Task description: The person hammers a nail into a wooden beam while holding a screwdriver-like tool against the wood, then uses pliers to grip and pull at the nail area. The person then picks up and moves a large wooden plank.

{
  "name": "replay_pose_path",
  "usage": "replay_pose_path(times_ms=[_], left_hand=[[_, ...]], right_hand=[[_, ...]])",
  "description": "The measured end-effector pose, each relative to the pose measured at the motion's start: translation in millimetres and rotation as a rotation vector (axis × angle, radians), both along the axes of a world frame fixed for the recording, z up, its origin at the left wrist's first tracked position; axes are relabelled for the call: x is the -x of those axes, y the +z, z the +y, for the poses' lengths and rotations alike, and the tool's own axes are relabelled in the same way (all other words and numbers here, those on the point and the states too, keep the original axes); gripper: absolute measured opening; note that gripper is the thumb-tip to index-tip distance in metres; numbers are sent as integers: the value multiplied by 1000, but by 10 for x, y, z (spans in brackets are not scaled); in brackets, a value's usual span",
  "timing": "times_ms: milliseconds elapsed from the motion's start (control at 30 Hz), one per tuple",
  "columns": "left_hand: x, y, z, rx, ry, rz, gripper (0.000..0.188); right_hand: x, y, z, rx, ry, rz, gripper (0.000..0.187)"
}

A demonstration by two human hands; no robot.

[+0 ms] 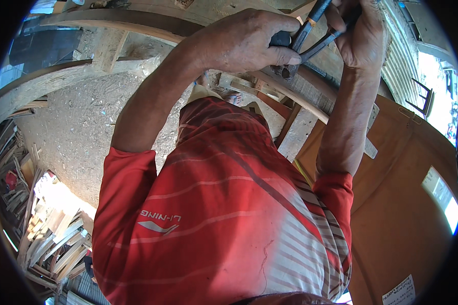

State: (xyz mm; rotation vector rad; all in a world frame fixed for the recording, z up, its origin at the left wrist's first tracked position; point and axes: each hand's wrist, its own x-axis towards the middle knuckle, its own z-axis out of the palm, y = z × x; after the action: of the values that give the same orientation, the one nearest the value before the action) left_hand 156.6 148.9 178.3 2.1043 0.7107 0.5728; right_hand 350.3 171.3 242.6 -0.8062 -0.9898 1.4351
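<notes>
My left hand (pixel 249 43) is closed, thumb and fingers gripping a dark metal tool (pixel 304 36) near its rusty lower end. The tool has two long arms that spread apart like those of pincers; its exact kind is unclear. My right hand (pixel 364 38) is curled around the arms at the upper edge of the picture, where part of its fingers is cut off. A dark rounded piece (pixel 281 38) shows between my left thumb and forefinger. Just beneath the tool runs a wooden beam (pixel 310 94).
Curved wooden pieces (pixel 66 79) cross the upper left. Scrap wood (pixel 61 244) is heaped on the ground at lower left. A large brown panel (pixel 402 203) stands at right, near a corrugated sheet (pixel 404 66). My feet (pixel 232 97) are beside the wooden frame.
</notes>
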Motion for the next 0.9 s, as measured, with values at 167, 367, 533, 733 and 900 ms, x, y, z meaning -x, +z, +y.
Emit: replay_pose_path(times_ms=[167, 367, 533, 733, 900], left_hand=[[-8, -15, -50, 217, 238, -133, 32], [31, 3, -27, 114, 263, -157, 24], [65, 71, 62, 583, 218, -207, 31], [121, 229, 361, 597, 181, -180, 33], [125, 404, 866, 355, 184, -114, 33]], right_hand=[[-294, -22, 71, -35, -74, 18, 51], [-829, -113, 212, 75, -104, -988, 45], [-1105, -1007, 177, 170, 331, -1662, 45], [-1283, -1452, -119, 63, 422, -1656, 44], [-1126, -1248, -305, 3, 343, -1680, 41]])
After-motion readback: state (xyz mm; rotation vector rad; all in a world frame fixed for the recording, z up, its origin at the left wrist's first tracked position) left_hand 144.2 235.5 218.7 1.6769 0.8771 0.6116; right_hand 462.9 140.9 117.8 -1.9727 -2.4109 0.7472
